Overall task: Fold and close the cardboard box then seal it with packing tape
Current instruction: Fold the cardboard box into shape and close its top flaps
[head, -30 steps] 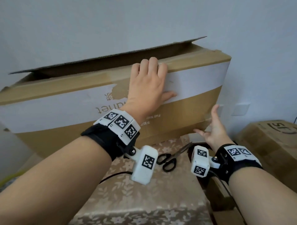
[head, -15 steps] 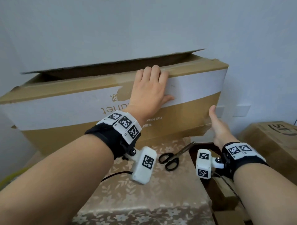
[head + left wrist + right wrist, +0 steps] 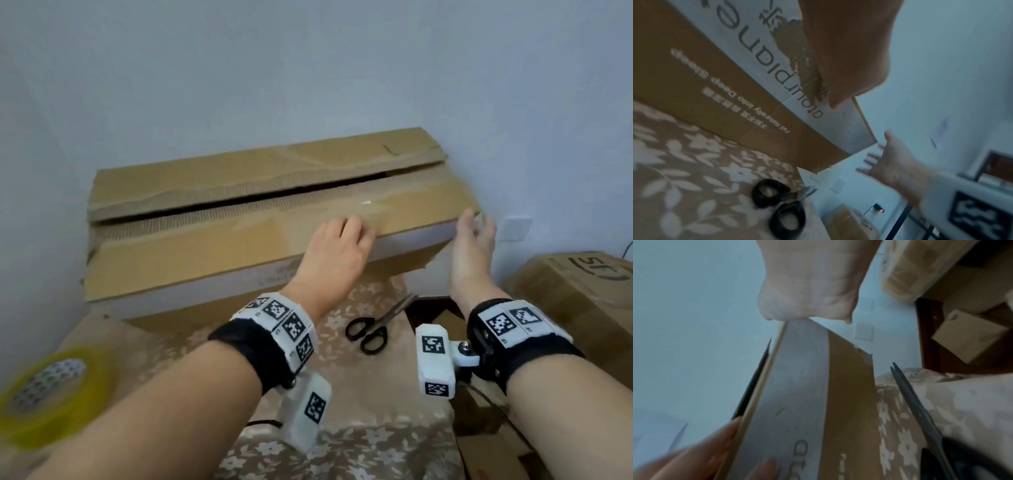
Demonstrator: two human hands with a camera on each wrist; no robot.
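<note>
A long cardboard box [image 3: 205, 253] lies on the floral-clothed table against the wall. Its two top flaps are folded down, with a dark slit between them. My left hand [image 3: 337, 240] rests on the near flap at its front edge, fingers lying on the cardboard and the palm against the printed side [image 3: 715, 81]. My right hand [image 3: 474, 236] is at the box's near right top corner, blurred, with its fingers spread [image 3: 890, 160]. A yellow roll of packing tape [image 3: 51, 394] lies at the lower left, away from both hands.
Black-handled scissors [image 3: 371, 329] lie shut on the floral cloth [image 3: 342, 445] between my wrists. Another cardboard box [image 3: 582, 284] stands to the right, beyond a dark gap beside the table. The wall runs close behind the box.
The view has gone from the box's printed side to its top, with the far flap now down. My left hand moved from the side to the top edge. My right hand rose to the top corner.
</note>
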